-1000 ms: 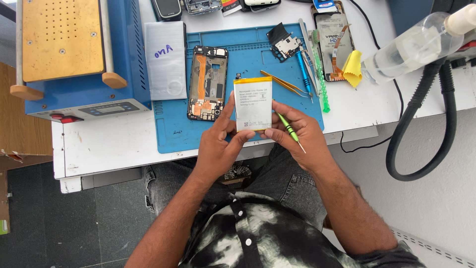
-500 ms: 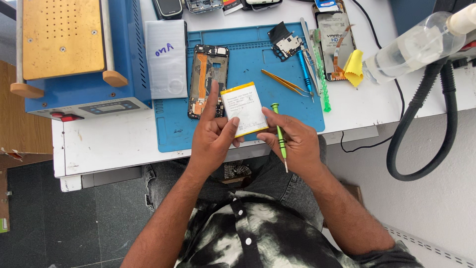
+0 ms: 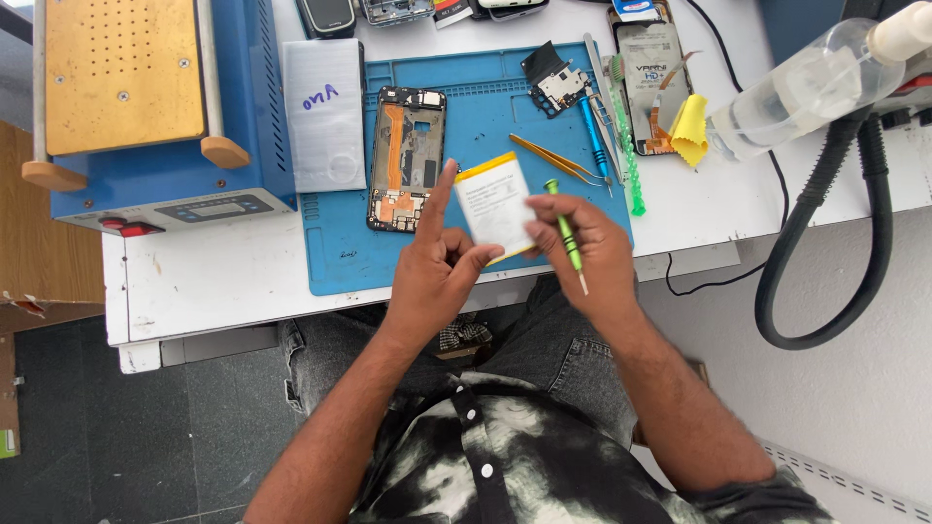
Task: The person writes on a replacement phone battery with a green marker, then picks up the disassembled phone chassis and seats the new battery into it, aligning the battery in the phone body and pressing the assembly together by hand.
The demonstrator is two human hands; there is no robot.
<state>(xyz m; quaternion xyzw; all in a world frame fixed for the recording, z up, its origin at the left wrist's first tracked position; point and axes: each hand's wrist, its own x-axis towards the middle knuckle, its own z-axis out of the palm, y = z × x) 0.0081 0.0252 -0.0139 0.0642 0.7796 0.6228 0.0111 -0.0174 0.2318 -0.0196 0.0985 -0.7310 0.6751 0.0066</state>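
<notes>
White and yellow-edged, the flat battery pack (image 3: 493,204) is being held just above the blue mat (image 3: 340,252), between both hands. The left hand (image 3: 437,277) is pinching its lower left edge with thumb and bent fingers, index finger standing straight up beside it. The right hand (image 3: 587,252) is gripping the pack's right edge with its fingertips while also keeping a green-handled screwdriver (image 3: 566,236) tucked along the fingers, tip pointing down toward the person.

Handling judgement: the pack is looking thin, light and only moderately stiff (a soft-walled cell, likely easy to dent or crease), so the edges are the sensible place to hold it, away from the screwdriver tip.

Count, as visible:
- battery packs: one
- opened phone frames on the mat: one (image 3: 406,157), well left of the pack
- small black circuit parts: one (image 3: 555,82)
- gold tweezers: one (image 3: 555,160)
- blue-handled tools: one (image 3: 594,141)
- green spiral-handled tools: one (image 3: 628,146)
- grey metal plates: one (image 3: 325,116)
- clear bottles: one (image 3: 796,92), on the white worktop (image 3: 209,281)
</notes>
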